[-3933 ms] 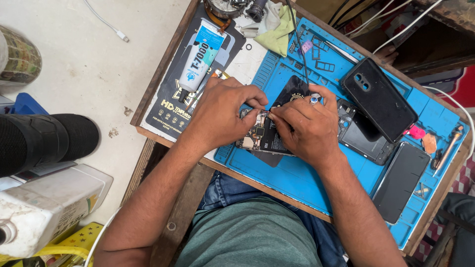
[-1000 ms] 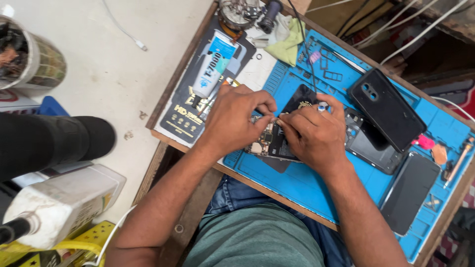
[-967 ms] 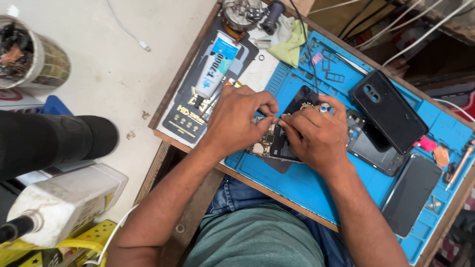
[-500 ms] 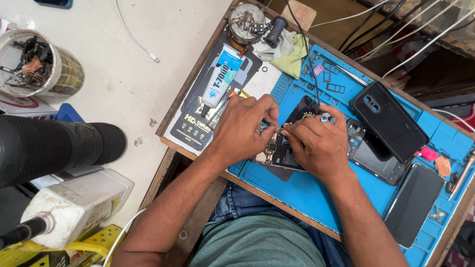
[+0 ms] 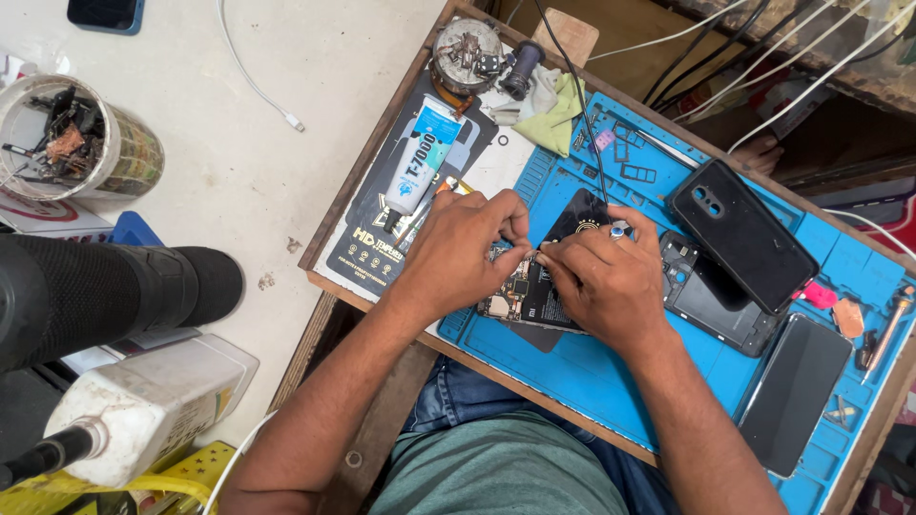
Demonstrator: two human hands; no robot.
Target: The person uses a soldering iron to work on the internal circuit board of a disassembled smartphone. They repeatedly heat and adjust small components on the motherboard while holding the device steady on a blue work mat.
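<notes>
An opened phone (image 5: pixel 528 303) with its circuit board showing lies on a blue work mat (image 5: pixel 572 377). My left hand (image 5: pixel 465 250) rests over its left side, thumb and fingers pinched together at the board's upper edge. My right hand (image 5: pixel 603 284), a ring on one finger, covers the right side and pinches something small right against the left fingertips. What is pinched is too small to make out. A thin black wire (image 5: pixel 579 105) runs down from the top to my right hand.
A glue tube (image 5: pixel 416 162) lies on a black packet (image 5: pixel 367 250) left of the mat. A black back cover (image 5: pixel 742 235), a phone frame (image 5: pixel 714 307) and a dark screen (image 5: pixel 797 393) lie to the right. A jar of parts (image 5: pixel 72 138), a black cylinder (image 5: pixel 105 291) and a white bottle (image 5: pixel 143 405) stand at the left.
Both hands stay pinched together over the opened phone. The view has shifted, showing more of the white surface and the jar at the upper left.
</notes>
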